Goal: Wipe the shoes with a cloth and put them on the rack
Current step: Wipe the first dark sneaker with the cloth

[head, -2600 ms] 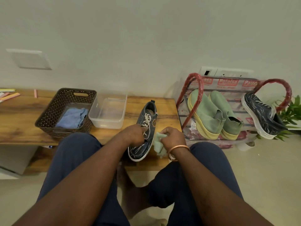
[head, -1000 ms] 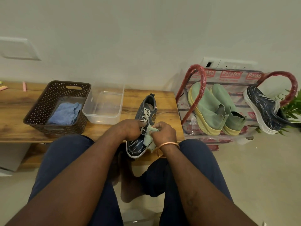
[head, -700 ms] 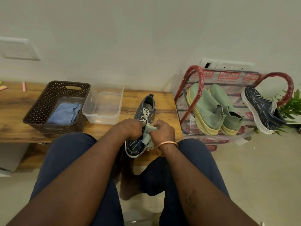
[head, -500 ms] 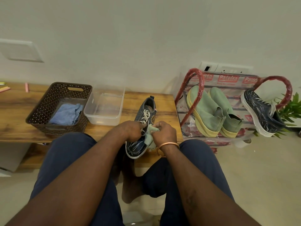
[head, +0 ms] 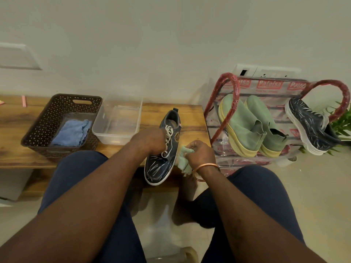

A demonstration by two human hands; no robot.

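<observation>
A dark navy sneaker [head: 161,164] with white laces lies on the wooden bench [head: 15,149], toe toward me. My left hand [head: 150,140] grips its left side near the laces. My right hand [head: 199,152] holds a crumpled pale green cloth [head: 183,161] just beside the sneaker's right side. To the right stands a red shoe rack [head: 226,99] wrapped in plastic. It holds two green slip-on shoes [head: 245,124] and the matching navy sneaker [head: 311,126].
A brown perforated basket [head: 43,130] with a blue cloth [head: 72,132] sits on the bench at the left, next to a clear plastic tub [head: 117,122]. A green plant [head: 341,126] is right of the rack. My knees frame the bench's front edge.
My right hand with the green cloth has slid from the sneaker's top near the laces down to its right side. My left hand keeps its hold on the shoe.
</observation>
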